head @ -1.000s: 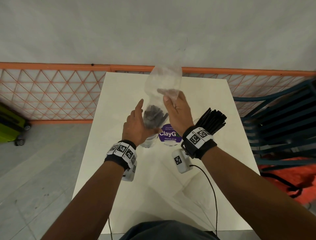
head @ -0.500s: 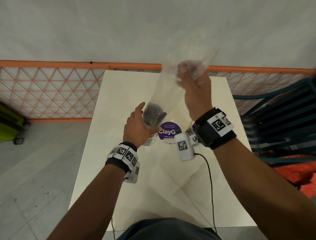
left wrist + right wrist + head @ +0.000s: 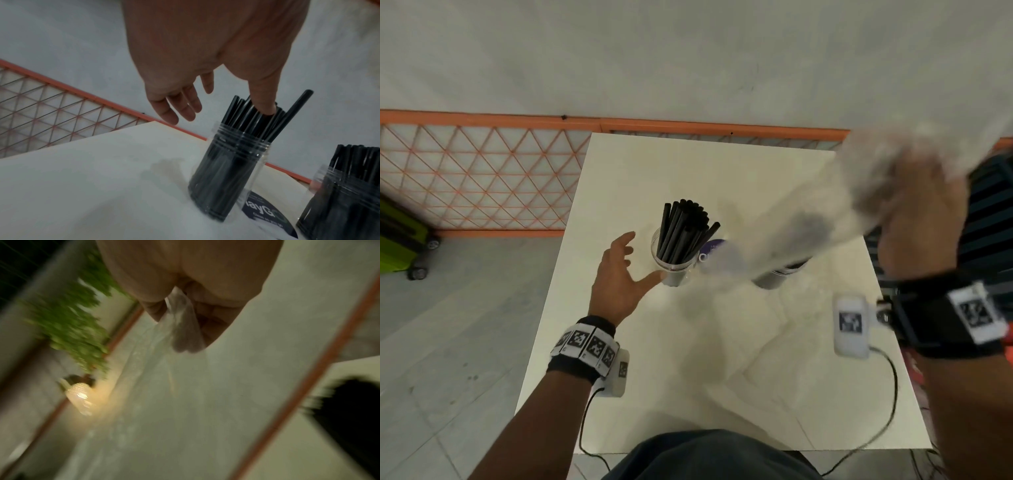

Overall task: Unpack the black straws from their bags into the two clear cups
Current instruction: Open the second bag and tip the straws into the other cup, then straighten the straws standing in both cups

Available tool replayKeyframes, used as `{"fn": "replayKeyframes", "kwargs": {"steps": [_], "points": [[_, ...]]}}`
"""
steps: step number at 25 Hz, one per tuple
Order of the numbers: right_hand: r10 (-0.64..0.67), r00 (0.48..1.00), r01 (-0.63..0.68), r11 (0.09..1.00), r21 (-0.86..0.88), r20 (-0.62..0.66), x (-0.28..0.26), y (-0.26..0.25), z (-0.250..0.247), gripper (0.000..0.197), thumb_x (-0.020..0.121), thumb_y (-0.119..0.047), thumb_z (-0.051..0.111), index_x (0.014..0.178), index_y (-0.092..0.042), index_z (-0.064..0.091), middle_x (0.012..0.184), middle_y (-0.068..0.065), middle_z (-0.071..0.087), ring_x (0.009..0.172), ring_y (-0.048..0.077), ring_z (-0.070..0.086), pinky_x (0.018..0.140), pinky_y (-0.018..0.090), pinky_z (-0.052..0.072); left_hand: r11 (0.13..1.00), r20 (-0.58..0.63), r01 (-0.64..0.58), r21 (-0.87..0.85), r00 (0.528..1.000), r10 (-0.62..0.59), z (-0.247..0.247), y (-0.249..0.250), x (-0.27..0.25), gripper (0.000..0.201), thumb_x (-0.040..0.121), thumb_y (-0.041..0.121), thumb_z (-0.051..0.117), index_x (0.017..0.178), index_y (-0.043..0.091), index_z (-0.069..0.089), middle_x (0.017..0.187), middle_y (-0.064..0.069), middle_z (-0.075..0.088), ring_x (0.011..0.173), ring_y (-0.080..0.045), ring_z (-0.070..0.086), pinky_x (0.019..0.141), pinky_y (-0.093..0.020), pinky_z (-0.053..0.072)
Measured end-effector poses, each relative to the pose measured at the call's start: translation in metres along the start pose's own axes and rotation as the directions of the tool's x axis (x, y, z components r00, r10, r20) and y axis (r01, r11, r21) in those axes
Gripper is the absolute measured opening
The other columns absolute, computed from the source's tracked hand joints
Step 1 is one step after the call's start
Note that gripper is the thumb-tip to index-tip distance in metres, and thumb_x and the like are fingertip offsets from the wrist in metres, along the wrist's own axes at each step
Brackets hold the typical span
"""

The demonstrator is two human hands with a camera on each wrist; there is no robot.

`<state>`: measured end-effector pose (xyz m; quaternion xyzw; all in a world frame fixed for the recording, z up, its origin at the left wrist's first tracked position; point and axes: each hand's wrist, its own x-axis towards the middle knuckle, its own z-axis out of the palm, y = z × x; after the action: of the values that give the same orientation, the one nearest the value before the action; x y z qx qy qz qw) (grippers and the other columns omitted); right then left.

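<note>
Two clear cups stand mid-table, both filled with black straws (image 3: 683, 233). The left cup (image 3: 674, 270) (image 3: 228, 175) is in plain sight. The right cup (image 3: 779, 274) (image 3: 345, 203) is partly veiled by a blurred clear plastic bag (image 3: 825, 219) (image 3: 179, 324). My right hand (image 3: 917, 219) grips that bag by one end, raised at the table's right edge, and the bag trails down-left. My left hand (image 3: 625, 270) (image 3: 205, 100) hangs open just left of the left cup, fingers spread, thumb beside the rim, holding nothing.
The white table (image 3: 640, 394) has a purple round sticker (image 3: 712, 248) between the cups. An orange mesh fence (image 3: 476, 174) runs behind and to the left. A dark slatted chair (image 3: 989, 212) stands to the right, and a green wheeled case (image 3: 400, 240) on the floor at left.
My right hand has swept the bag up and to the right, off the straws. The straws now stand bare in the left cup. My left hand has let go and opened.
</note>
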<state>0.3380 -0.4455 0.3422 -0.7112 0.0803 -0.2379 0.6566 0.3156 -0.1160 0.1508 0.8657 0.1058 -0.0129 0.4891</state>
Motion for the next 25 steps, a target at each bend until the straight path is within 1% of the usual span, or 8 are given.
{"fn": "replayKeyframes", "kwargs": {"steps": [3,6,10,12,15,19,22,25], "points": [[0.271,0.961,-0.274,0.889,-0.367,-0.061,-0.053,0.102,-0.057,0.026,0.093,-0.042,0.055,0.08,-0.019,0.056,0.069,-0.006,0.059,0.065,0.008,0.057,0.063,0.032,0.045,0.997,0.032,0.077,-0.02,0.997,-0.076,0.0,-0.006,0.0,0.107,0.065,0.052,0.086,0.152,0.03,0.027,0.149,-0.005,0.044,0.131,-0.023,0.048,0.105,-0.041,0.044],[0.524,0.843,-0.427,0.516,-0.742,-0.12,-0.099,0.189,-0.096,0.036,0.092,-0.048,0.056,0.082,-0.014,0.061,0.072,0.002,0.059,0.078,0.03,0.063,0.069,0.033,0.041,0.998,0.091,0.051,0.037,0.994,-0.055,0.012,0.007,0.018,0.126,0.058,0.062,0.087,0.156,0.03,0.015,0.16,-0.001,0.034,0.146,-0.022,0.035,0.116,-0.047,0.035],[0.711,0.683,-0.61,0.431,-0.664,-0.166,-0.124,0.234,-0.112,0.035,0.086,-0.04,0.069,0.091,-0.006,0.065,0.065,0.008,0.066,0.051,0.024,0.061,0.055,0.032,0.055,0.999,0.13,0.017,0.028,0.991,-0.021,0.031,0.031,0.043,0.143,0.045,0.073,0.084,0.157,0.026,0.009,0.162,-0.001,0.033,0.149,-0.022,0.032,0.118,-0.051,0.033],[0.716,0.691,-0.529,0.414,-0.741,-0.094,-0.123,0.235,-0.11,0.031,0.081,-0.047,0.073,0.091,-0.019,0.062,0.076,0.003,0.069,0.065,0.025,0.064,0.068,0.038,0.056,1.0,0.109,-0.006,-0.009,0.994,0.007,0.038,0.035,0.048,0.146,0.04,0.077,0.081,0.157,0.025,0.011,0.161,0.0,0.035,0.148,-0.021,0.033,0.118,-0.05,0.033],[0.729,0.681,-0.402,0.301,-0.865,-0.063,-0.109,0.219,-0.11,0.052,0.073,-0.069,0.067,0.099,-0.026,0.055,0.091,-0.004,0.064,0.085,0.021,0.06,0.076,0.031,0.043,0.999,0.059,-0.034,-0.013,0.998,0.035,0.05,0.038,0.052,0.142,0.041,0.073,0.082,0.156,0.022,0.017,0.157,0.0,0.041,0.145,-0.019,0.038,0.117,-0.049,0.035],[0.667,0.721,-0.455,0.255,-0.853,-0.186,-0.089,0.183,-0.111,0.071,0.066,-0.077,0.066,0.107,-0.024,0.041,0.091,0.001,0.057,0.086,0.025,0.053,0.077,0.037,0.043,0.998,0.022,-0.051,0.024,0.998,0.05,0.055,0.04,0.051,0.141,0.039,0.076,0.081,0.154,0.021,0.02,0.155,0.0,0.044,0.143,-0.02,0.042,0.116,-0.048,0.038],[0.585,0.791,-0.437,0.337,-0.834,-0.178,-0.076,0.158,-0.113,0.063,0.076,-0.064,0.068,0.11,-0.019,0.041,0.081,0.001,0.054,0.075,0.024,0.054,0.075,0.04,0.046,1.0,0.015,-0.026,-0.014,1.0,0.027,0.053,0.038,0.049,0.141,0.041,0.073,0.082,0.156,0.023,0.018,0.157,0.001,0.041,0.144,-0.02,0.039,0.116,-0.049,0.037],[0.527,0.845,-0.223,0.496,-0.839,0.086,-0.063,0.133,-0.099,0.031,0.085,-0.047,0.068,0.097,-0.021,0.053,0.071,0.0,0.059,0.063,0.018,0.056,0.061,0.033,0.048,0.996,0.014,0.003,-0.092,1.0,-0.001,0.046,0.034,0.041,0.137,0.047,0.063,0.089,0.157,0.027,0.015,0.159,0.0,0.037,0.146,-0.016,0.034,0.117,-0.045,0.034]]}}
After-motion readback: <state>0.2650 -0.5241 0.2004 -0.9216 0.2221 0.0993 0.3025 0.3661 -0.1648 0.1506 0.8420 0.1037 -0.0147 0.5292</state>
